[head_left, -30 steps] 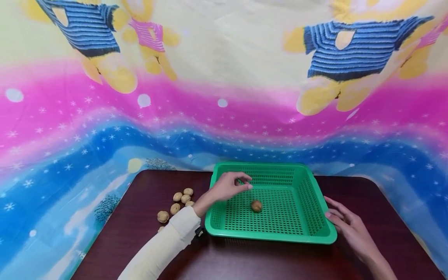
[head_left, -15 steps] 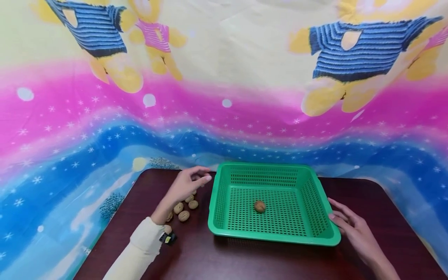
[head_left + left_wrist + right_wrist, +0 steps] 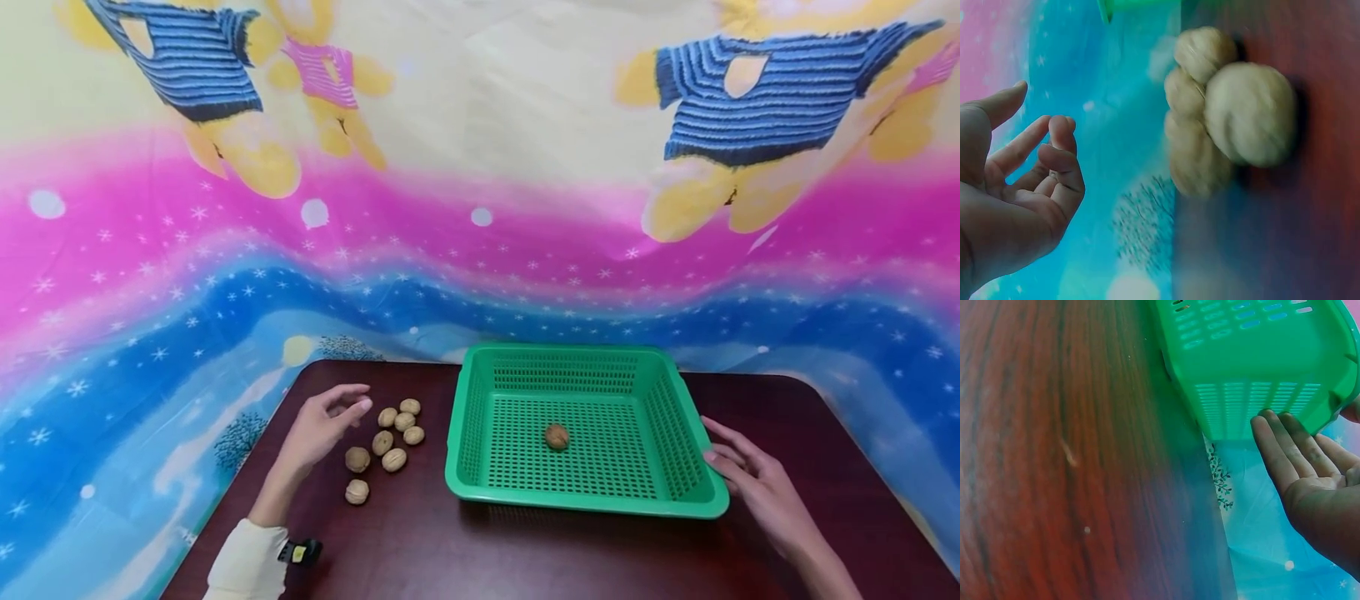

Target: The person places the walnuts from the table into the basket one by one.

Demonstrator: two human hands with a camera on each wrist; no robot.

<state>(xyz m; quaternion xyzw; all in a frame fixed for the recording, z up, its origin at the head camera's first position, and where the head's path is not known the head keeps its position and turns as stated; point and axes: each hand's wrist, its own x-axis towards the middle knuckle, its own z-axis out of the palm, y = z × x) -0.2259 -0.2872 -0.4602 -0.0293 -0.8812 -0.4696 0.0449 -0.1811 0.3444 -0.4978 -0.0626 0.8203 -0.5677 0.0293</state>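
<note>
My left hand (image 3: pixel 324 427) hovers beside a group of walnuts (image 3: pixel 394 459), its fingers loosely bent and holding nothing. In the left wrist view the same hand (image 3: pixel 1029 181) shows nothing between thumb and fingertips, with pale walnuts (image 3: pixel 1250 115) on the tabletop past it. One browner walnut (image 3: pixel 557 437) lies on the floor of a green plastic basket (image 3: pixel 585 505). At the basket's right side is my right hand (image 3: pixel 757 483). Its straight fingers (image 3: pixel 1279 450) reach to the slotted outer wall of the basket (image 3: pixel 1247 356), and its thumb is by the rim.
The dark wood-grain table (image 3: pixel 420 550) carries everything. Close behind it hangs a printed cloth (image 3: pixel 480 267) with bears and snowflakes. A dark band with a small device (image 3: pixel 300 552) sits at the left wrist, by the cream sleeve (image 3: pixel 247 562).
My left hand has come out from over the basket and moved left past the walnuts, uncovering them. The right hand stays at the basket's side, and the walnut inside stays put.
</note>
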